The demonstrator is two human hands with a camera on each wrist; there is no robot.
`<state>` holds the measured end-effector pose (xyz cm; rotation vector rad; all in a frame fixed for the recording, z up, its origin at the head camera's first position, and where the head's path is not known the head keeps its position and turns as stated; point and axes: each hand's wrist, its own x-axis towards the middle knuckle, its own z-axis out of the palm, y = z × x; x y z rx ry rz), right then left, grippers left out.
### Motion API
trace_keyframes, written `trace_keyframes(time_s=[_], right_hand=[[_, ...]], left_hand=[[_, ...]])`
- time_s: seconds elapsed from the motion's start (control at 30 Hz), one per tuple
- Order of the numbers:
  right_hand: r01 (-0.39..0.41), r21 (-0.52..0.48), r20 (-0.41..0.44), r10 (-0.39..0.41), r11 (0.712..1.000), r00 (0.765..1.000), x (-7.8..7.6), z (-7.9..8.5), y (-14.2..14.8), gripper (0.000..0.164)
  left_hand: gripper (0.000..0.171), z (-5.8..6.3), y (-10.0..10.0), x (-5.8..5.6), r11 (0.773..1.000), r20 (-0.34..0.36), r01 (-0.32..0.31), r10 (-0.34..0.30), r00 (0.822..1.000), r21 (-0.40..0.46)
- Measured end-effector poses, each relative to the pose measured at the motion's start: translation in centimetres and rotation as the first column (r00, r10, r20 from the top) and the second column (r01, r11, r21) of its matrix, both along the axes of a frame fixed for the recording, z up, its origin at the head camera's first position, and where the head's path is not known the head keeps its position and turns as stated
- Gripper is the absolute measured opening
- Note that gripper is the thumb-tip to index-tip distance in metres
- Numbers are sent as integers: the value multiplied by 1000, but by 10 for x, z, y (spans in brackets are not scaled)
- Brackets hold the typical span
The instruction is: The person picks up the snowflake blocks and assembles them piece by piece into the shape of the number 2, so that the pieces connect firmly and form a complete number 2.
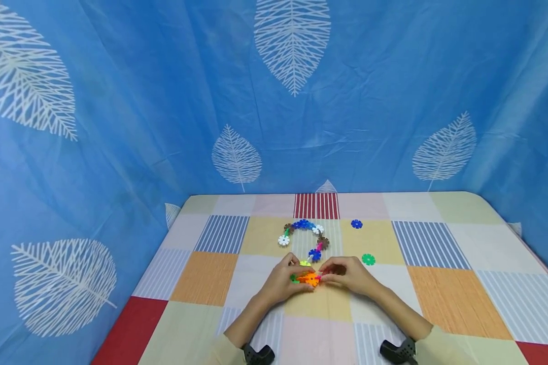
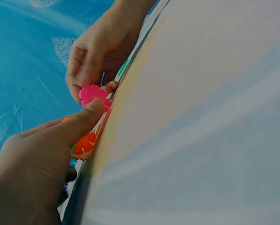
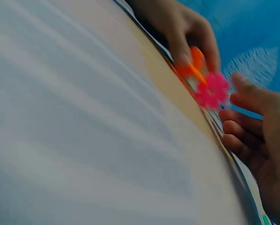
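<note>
My left hand point(image 1: 280, 280) grips orange flower-shaped linking discs point(image 1: 311, 279), with a green disc point(image 1: 295, 279) beside them. A pink disc point(image 3: 212, 91) is slotted to the orange one and stands between the two hands. My right hand point(image 1: 352, 276) pinches at the pink disc's edge, thumb and fingertips right at its rim in the right wrist view. In the left wrist view my left thumb point(image 2: 94, 108) overlaps the pink disc's lower edge. Just beyond the hands, a yellow-green disc point(image 1: 305, 263) shows, partly hidden by the left hand.
A curved chain of linked discs lies past my hands, with a white disc point(image 1: 283, 240) at its left end and a dark blue disc point(image 1: 314, 255) nearer me. To the right lie a loose blue disc point(image 1: 356, 223) and a loose green disc point(image 1: 368, 259) on the patchwork cloth point(image 1: 456, 299).
</note>
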<state>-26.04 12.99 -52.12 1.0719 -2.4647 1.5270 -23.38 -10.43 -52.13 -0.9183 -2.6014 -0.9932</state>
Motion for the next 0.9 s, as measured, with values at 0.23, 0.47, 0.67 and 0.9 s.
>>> trace_keyframes(time_s=[0.23, 0.47, 0.67, 0.9], right_hand=[[400, 7, -108, -397, 916, 911, -54, 13, 42, 15], [528, 270, -144, -508, 806, 849, -97, 17, 53, 33], [512, 302, -104, -506, 804, 856, -100, 14, 53, 26], [380, 11, 209, -374, 925, 904, -56, 23, 34, 20]], left_hand=[[50, 7, -1, -2, 990, -157, -118, 105, 982, -79], [31, 11, 14, -4, 995, -377, -69, 35, 925, -75], [19, 4, 23, -4, 996, -360, -24, -9, 933, -86], [12, 3, 26, -1, 1000, -284, 11, -16, 959, -18]])
